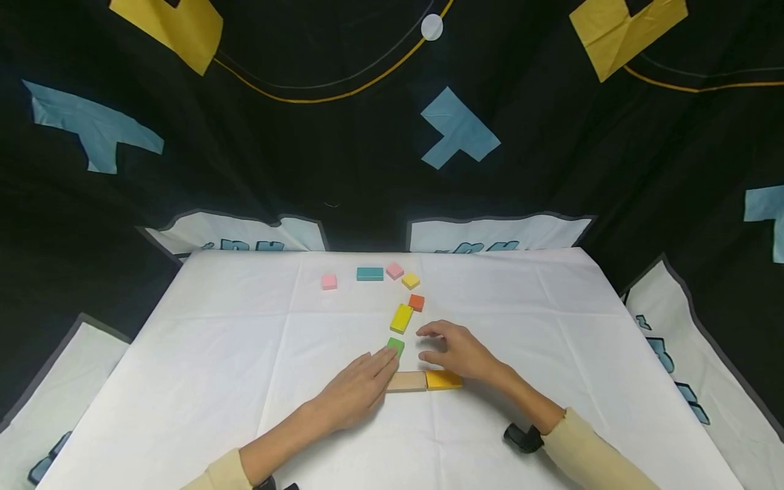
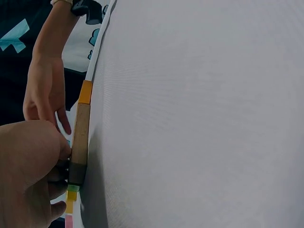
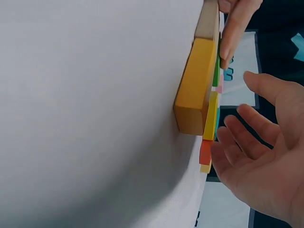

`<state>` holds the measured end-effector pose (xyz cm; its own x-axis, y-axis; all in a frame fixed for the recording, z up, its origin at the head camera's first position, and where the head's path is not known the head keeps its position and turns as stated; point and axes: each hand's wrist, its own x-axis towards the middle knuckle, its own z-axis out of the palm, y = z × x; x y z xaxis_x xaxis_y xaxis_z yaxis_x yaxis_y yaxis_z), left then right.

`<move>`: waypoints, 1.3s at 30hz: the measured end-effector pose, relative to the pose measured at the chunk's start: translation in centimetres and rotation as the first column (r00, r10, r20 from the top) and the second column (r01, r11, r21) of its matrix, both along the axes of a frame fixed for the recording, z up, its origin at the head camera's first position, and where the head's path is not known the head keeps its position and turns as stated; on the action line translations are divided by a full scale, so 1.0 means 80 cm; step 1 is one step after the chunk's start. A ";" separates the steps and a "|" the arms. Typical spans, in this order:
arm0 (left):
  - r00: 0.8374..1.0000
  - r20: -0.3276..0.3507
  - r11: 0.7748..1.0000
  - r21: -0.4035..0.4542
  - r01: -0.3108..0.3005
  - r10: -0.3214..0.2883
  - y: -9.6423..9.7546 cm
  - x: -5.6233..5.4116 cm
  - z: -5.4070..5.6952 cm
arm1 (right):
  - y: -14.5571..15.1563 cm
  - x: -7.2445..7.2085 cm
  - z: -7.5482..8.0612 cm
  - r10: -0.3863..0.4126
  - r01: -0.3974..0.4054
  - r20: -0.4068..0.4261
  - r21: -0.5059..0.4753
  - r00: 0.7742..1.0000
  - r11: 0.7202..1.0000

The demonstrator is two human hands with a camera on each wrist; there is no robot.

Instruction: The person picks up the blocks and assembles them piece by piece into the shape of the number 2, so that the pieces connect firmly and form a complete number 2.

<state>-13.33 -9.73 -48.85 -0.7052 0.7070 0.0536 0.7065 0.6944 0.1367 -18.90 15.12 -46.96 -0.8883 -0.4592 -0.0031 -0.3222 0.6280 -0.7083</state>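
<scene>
Nine blocks are in view on one bench (image 1: 202, 361): two pink blocks (image 1: 329, 282) (image 1: 395, 271), two yellow blocks (image 1: 411, 280) (image 1: 401, 318), one teal block (image 1: 370, 274), one red-orange block (image 1: 416, 303), one green block (image 1: 397, 345), one plain wood block (image 1: 407, 382) and one amber block (image 1: 444, 380). Two grips, a person's left grip (image 1: 358, 388) and right grip (image 1: 456, 350), share the frame with two sleeves (image 1: 220, 474) (image 1: 591, 446). Three blue shapes (image 1: 92, 126) (image 1: 461, 129) (image 1: 765, 204), two golden shapes (image 1: 190, 34) (image 1: 631, 34) and one white disc (image 1: 431, 27) mark one black backdrop (image 1: 343, 163).
</scene>
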 end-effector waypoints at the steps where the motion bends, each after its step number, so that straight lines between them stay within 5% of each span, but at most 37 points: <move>1: 1.000 0.001 1.000 -0.002 0.000 0.000 0.000 0.000 0.000 | -0.002 -0.003 -0.001 -0.016 0.016 -0.004 -0.008 1.000 1.000; 15: 1.000 -0.013 1.000 -0.011 0.000 0.000 0.002 0.000 0.003 | -0.018 -0.043 -0.012 -0.108 0.105 -0.055 -0.052 0.993 0.993; 39: 1.000 -0.009 1.000 -0.022 -0.001 0.001 0.002 0.000 0.001 | -0.034 -0.069 -0.024 -0.140 0.142 -0.031 0.083 0.990 0.986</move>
<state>-13.36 -9.54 -48.80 -0.7052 0.7076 0.0446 0.7072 0.6976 0.1154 -24.39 12.43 -48.89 -0.9445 -0.3281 -0.0141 -0.2426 0.7260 -0.6435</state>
